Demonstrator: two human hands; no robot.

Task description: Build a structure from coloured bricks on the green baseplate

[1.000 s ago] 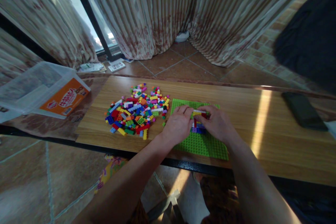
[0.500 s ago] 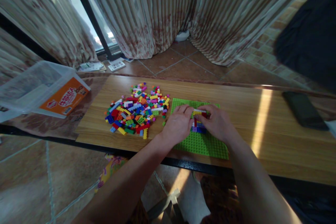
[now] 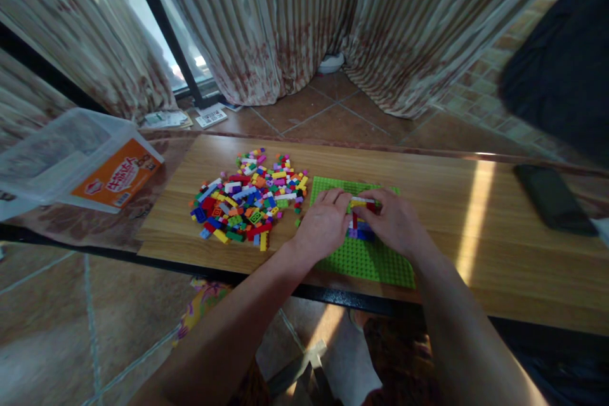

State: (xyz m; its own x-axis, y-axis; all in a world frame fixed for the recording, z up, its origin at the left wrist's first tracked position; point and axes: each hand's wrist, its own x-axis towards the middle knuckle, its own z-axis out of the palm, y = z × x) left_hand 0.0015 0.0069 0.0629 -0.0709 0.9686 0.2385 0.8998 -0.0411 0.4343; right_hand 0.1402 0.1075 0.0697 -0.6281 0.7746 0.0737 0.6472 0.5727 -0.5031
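Observation:
A green studded baseplate (image 3: 364, 266) lies on the wooden board, with a small build of toy bricks (image 3: 364, 234) on it in blue, red, white, yellow and purple. My left hand (image 3: 323, 223) presses against the build's left side, fingers bent and closed at its edge. On the other side, my right hand (image 3: 394, 219) has its thumb and fingers closed at the build's upper part, by white, yellow and red bricks. My fingers hide much of the build, so single bricks under them cannot be made out.
Left of the baseplate spreads a heap of loose, many-coloured bricks (image 3: 250, 203). A clear plastic box (image 3: 90, 165) with an orange label stands at the far left. A dark phone (image 3: 552, 198) rests at the right. The table's front edge (image 3: 352, 300) runs below my forearms.
Both hands stay at the build on the baseplate with only slight finger movement. The view has shifted very slightly.

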